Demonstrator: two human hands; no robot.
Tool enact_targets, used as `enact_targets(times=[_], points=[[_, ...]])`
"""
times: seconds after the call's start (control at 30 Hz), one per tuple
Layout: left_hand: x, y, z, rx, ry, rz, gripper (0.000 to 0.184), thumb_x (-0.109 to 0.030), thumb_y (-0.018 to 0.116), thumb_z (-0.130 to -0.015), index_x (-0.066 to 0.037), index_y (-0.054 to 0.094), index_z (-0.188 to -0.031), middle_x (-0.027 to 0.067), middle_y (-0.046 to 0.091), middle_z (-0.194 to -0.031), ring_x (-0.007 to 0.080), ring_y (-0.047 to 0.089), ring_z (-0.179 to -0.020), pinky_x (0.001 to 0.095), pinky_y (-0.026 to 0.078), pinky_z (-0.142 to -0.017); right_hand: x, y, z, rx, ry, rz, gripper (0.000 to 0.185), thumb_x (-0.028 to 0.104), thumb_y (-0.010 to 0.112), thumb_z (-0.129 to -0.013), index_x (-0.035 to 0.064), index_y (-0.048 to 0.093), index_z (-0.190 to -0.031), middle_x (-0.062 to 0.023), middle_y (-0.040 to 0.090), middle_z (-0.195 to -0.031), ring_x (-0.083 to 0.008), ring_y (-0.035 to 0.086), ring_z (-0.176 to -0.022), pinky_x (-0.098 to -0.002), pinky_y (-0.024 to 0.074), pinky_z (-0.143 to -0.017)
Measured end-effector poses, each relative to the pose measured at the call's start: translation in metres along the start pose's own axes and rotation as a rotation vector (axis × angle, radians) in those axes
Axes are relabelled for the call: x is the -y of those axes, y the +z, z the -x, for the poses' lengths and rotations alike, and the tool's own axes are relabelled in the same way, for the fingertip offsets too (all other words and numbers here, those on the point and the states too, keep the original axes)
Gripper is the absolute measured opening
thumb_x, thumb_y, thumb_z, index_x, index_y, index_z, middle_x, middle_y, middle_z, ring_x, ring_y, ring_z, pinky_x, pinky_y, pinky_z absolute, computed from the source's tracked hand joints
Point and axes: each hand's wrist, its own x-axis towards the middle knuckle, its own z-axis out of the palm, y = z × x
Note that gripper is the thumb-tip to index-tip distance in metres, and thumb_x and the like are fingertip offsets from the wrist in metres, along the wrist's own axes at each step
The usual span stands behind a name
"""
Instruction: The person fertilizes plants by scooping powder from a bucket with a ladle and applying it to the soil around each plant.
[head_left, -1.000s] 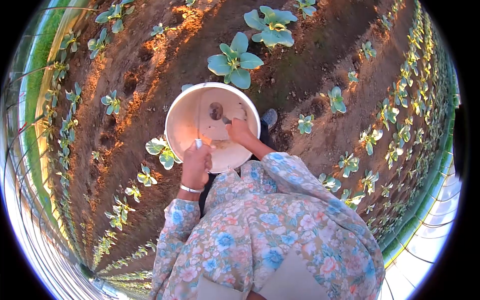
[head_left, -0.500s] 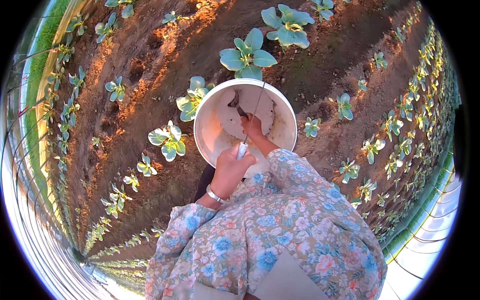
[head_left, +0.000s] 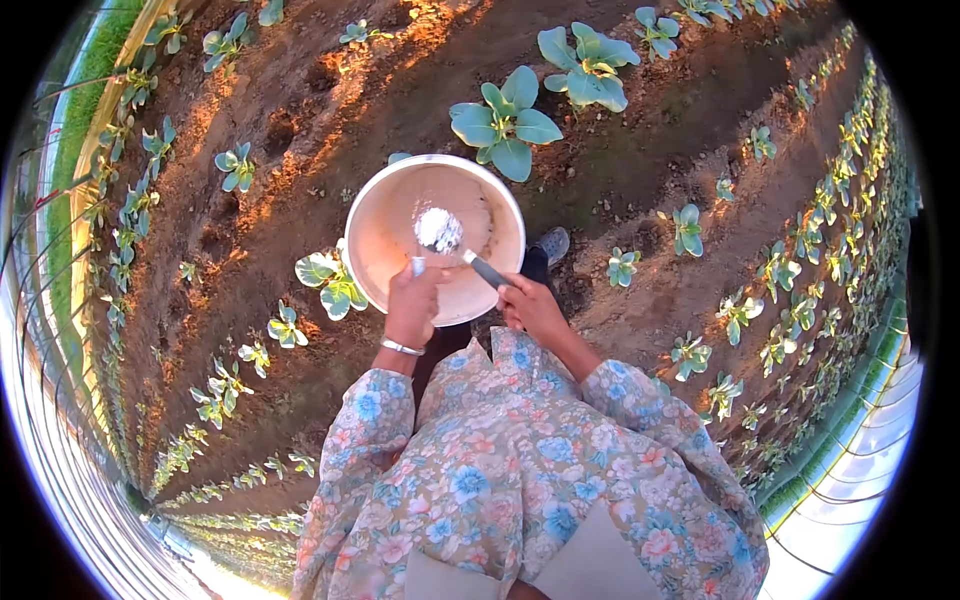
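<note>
A white bucket [head_left: 372, 205] hangs in front of me, with pale material on its floor. My left hand [head_left: 412, 305], with a bangle at the wrist, is closed round a white grip [head_left: 418, 266] at the bucket's near left edge. In my right hand [head_left: 532, 305] is the dark grey handle of a spoon [head_left: 487, 271]. The spoon's bowl is over the bucket and carries a heap of white granular material [head_left: 438, 229].
Leafy green plants [head_left: 506, 125] stand in rows in brown soil [head_left: 610, 150] ahead and to both sides. A shoe [head_left: 553, 244] shows right of the bucket. Curved hoops and sheeting [head_left: 835, 505] border the field.
The spoon has come up from the bucket's floor, now heaped with white material, and my right hand has drawn back toward me. The bucket and my left hand have shifted left since half a second ago.
</note>
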Motion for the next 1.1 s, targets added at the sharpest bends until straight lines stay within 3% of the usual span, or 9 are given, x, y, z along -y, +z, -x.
enact_targets(times=[0.13, 0.37, 0.6, 0.67, 0.7, 0.8, 0.93, 1.1], points=[[0.000, -0.038, -0.010, -0.076, 0.037, 0.140, 0.025, 0.000, 0.057, -0.078, -0.015, 0.038, -0.072, -0.0085, 0.031, -0.052, 0.0016, 0.027, -0.037, 0.0181, 0.022, -0.032, 0.014, -0.004, 0.037, 0.009, 0.009, -0.044, 0.037, 0.010, 0.045, -0.093, 0.0001, 0.042, -0.128, -0.0036, 0.051, -0.076, -0.0032, 0.037, -0.047, -0.0200, 0.0356, -0.041], [0.018, -0.103, -0.014, -0.218, 0.088, 0.273, 0.015, -0.008, 0.053, -0.083, -0.012, 0.043, -0.072, -0.0071, 0.028, -0.047, 0.0040, 0.026, -0.034, 0.0212, 0.022, -0.031, 0.024, -0.029, 0.033, -0.098, -0.041, -0.049, 0.037, 0.011, 0.047, -0.092, -0.0001, 0.044, -0.126, -0.0025, 0.050, -0.075, -0.0034, 0.036, -0.046, -0.0205, 0.0348, -0.041], [0.030, -0.148, 0.001, -0.331, 0.084, 0.419, 0.014, -0.013, 0.050, -0.086, -0.011, 0.046, -0.073, -0.0057, 0.029, -0.046, 0.0052, 0.026, -0.033, 0.0211, 0.024, -0.031, 0.013, -0.059, -0.100, -0.196, -0.038, 0.179, 0.030, 0.014, 0.049, -0.089, -0.0020, 0.051, -0.115, -0.0018, 0.051, -0.069, -0.0062, 0.041, -0.046, -0.0221, 0.0345, -0.038], [0.028, -0.148, 0.010, -0.436, 0.046, 0.437, 0.014, -0.014, 0.050, -0.085, -0.011, 0.046, -0.072, -0.0058, 0.028, -0.045, 0.0052, 0.026, -0.033, 0.0214, 0.024, -0.031, -0.017, -0.086, -0.155, -0.361, 0.019, 0.291, 0.027, 0.015, 0.050, -0.088, -0.0021, 0.053, -0.109, -0.0017, 0.051, -0.068, -0.0075, 0.042, -0.047, -0.0225, 0.0351, -0.038], [0.037, -0.165, 0.011, -0.351, 0.004, 0.512, 0.014, -0.014, 0.051, -0.084, -0.011, 0.046, -0.071, -0.0062, 0.026, -0.044, 0.0059, 0.025, -0.032, 0.0222, 0.024, -0.031, -0.021, -0.092, -0.174, -0.439, 0.033, 0.341, 0.025, 0.015, 0.050, -0.088, -0.0021, 0.053, -0.106, -0.0016, 0.051, -0.068, -0.0082, 0.043, -0.047, -0.0227, 0.0353, -0.037], [0.039, -0.165, 0.028, -0.413, 0.060, 0.495, 0.016, -0.013, 0.052, -0.082, -0.012, 0.045, -0.068, -0.0064, 0.026, -0.044, 0.0066, 0.025, -0.032, 0.0231, 0.024, -0.032, -0.005, -0.093, -0.142, -0.468, 0.022, 0.181, 0.021, 0.016, 0.050, -0.088, -0.0016, 0.054, -0.099, -0.0024, 0.051, -0.068, -0.0101, 0.044, -0.047, -0.0230, 0.0362, -0.037], [0.045, -0.157, 0.031, -0.447, 0.025, 0.566, 0.025, -0.012, 0.053, -0.081, -0.014, 0.040, -0.060, -0.0055, 0.028, -0.043, 0.0077, 0.026, -0.031, 0.0240, 0.024, -0.031, -0.022, -0.146, -0.102, -0.393, 0.047, 0.022, 0.017, 0.016, 0.051, -0.088, 0.0005, 0.054, -0.094, -0.0043, 0.050, -0.067, -0.0097, 0.042, -0.046, -0.0221, 0.0336, -0.036], [0.057, -0.129, 0.043, -0.416, 0.105, 0.594, 0.034, -0.014, 0.052, -0.079, -0.017, 0.034, -0.051, -0.0051, 0.029, -0.041, 0.0089, 0.027, -0.031, 0.0256, 0.025, -0.031, -0.030, -0.211, -0.045, -0.455, 0.072, -0.115, 0.011, 0.014, 0.052, -0.087, 0.0031, 0.053, -0.086, -0.0041, 0.050, -0.064, -0.0094, 0.039, -0.044, -0.0222, 0.0293, -0.034]])
